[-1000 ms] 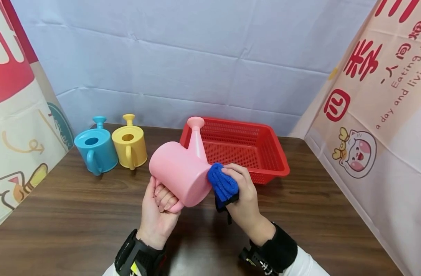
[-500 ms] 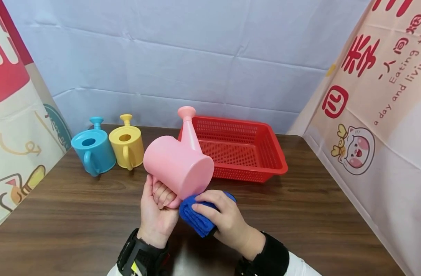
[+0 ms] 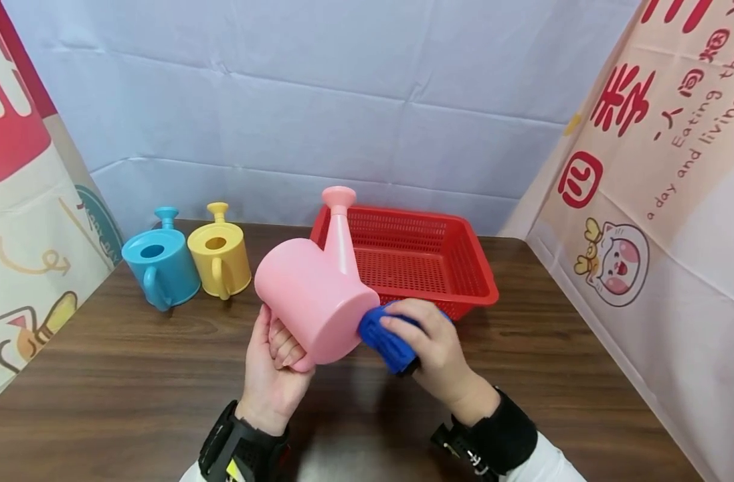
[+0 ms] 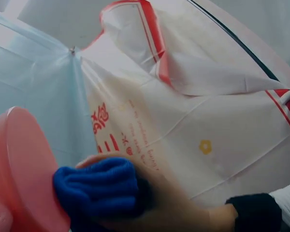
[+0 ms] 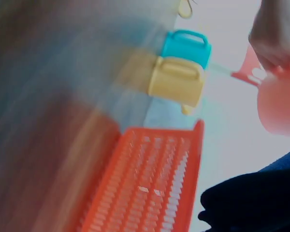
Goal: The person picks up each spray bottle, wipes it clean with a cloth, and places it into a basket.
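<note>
A pink watering can [image 3: 309, 294] is held tilted above the table, its spout pointing up and its round base turned toward the lower right. My left hand [image 3: 279, 371] grips the can's handle from below, fingers curled around it. In my right hand [image 3: 439, 348] is a folded blue cloth [image 3: 387, 338], pressed against the edge of the can's base. The left wrist view shows the blue cloth [image 4: 99, 188] touching the can's flat pink base [image 4: 31, 164]. In the right wrist view the pink can [image 5: 280, 104] is partly cut off at the edge.
A blue watering can [image 3: 162, 264] and a yellow watering can [image 3: 220, 258] stand side by side at the back left of the brown table [image 3: 150, 402]. Behind the pink can sits a red perforated basket [image 3: 463, 294]. Printed and plain cloths hang around the table.
The right hand with the cloth moved from the right of the base to below it near the handle, then back up to its right side. The left hand keeps holding the can, which shifts slightly.
</note>
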Tool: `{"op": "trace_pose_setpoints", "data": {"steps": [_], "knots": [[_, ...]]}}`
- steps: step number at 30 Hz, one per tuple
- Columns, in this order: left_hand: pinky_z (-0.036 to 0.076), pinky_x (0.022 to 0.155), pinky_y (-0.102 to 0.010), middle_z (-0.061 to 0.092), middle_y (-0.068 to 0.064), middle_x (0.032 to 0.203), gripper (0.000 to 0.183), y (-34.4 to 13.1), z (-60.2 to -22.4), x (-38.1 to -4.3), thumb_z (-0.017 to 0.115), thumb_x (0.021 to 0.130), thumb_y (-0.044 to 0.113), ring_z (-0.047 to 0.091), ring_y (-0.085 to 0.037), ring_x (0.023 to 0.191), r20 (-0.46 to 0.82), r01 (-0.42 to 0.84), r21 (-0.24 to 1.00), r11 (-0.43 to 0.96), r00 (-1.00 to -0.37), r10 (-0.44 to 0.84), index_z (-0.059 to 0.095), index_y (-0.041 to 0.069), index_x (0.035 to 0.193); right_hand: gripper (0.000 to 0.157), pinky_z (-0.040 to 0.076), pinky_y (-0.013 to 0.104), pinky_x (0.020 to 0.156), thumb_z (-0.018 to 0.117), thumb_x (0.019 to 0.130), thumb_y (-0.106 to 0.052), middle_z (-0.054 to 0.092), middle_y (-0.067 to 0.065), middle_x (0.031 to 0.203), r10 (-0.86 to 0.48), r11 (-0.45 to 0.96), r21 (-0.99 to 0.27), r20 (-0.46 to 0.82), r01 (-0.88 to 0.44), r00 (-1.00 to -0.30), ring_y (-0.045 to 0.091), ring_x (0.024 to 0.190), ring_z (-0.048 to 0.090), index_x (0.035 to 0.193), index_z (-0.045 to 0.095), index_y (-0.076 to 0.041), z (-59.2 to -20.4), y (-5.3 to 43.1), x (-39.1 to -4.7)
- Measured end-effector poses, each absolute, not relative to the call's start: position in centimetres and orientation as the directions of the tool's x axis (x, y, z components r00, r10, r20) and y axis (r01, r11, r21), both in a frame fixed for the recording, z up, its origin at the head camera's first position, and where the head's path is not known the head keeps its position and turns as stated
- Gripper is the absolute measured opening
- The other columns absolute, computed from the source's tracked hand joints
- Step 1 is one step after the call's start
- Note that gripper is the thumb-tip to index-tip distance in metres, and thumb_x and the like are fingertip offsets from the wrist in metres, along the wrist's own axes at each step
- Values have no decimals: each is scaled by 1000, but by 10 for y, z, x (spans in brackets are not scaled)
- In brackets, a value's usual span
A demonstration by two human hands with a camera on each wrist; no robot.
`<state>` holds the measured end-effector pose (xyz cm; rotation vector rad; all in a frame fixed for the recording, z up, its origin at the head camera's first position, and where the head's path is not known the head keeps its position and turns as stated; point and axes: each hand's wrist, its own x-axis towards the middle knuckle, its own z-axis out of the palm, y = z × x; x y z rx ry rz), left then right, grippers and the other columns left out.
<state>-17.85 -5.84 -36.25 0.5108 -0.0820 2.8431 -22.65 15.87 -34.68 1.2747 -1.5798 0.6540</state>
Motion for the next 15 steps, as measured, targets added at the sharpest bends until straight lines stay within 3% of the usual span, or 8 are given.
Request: {"op": "trace_pose_setpoints", "data": {"steps": [4, 8, 12, 15], "knots": [[13, 46, -22, 18, 3, 54, 47, -53, -362, -184, 29, 101, 42, 15, -9, 44, 327, -252, 75, -965, -908, 263, 21, 15, 64, 31, 43, 30, 93, 60, 91, -23, 55, 23, 105, -330, 374, 28, 938, -927, -104, 34, 94, 56, 106, 57, 3, -342, 176, -231], [14, 44, -24, 19, 2, 53, 49, -44, -357, -192, 32, 99, 48, 17, -12, 42, 260, -158, 292, -943, -936, 237, 25, 14, 65, 38, 40, 28, 96, 60, 91, -27, 54, 25, 107, -225, 425, -110, 949, -898, -223, 33, 98, 55, 109, 54, 6, -341, 190, -232], [17, 42, -26, 23, 0, 51, 48, -30, -346, -205, 29, 100, 45, 22, -13, 41, 284, 19, 575, -818, -942, 178, 28, 13, 65, 42, 41, 29, 96, 62, 90, -28, 54, 26, 109, -140, 468, -183, 951, -865, -277, 31, 102, 55, 110, 54, 8, -341, 205, -228], [26, 43, -26, 28, -1, 51, 45, -19, -339, -218, 27, 102, 40, 26, -15, 42, 364, 193, 729, -656, -922, 133, 34, 10, 69, 44, 40, 30, 96, 63, 89, -29, 55, 26, 110, -92, 505, -223, 947, -834, -309, 27, 104, 55, 110, 54, 9, -342, 217, -223]]}}
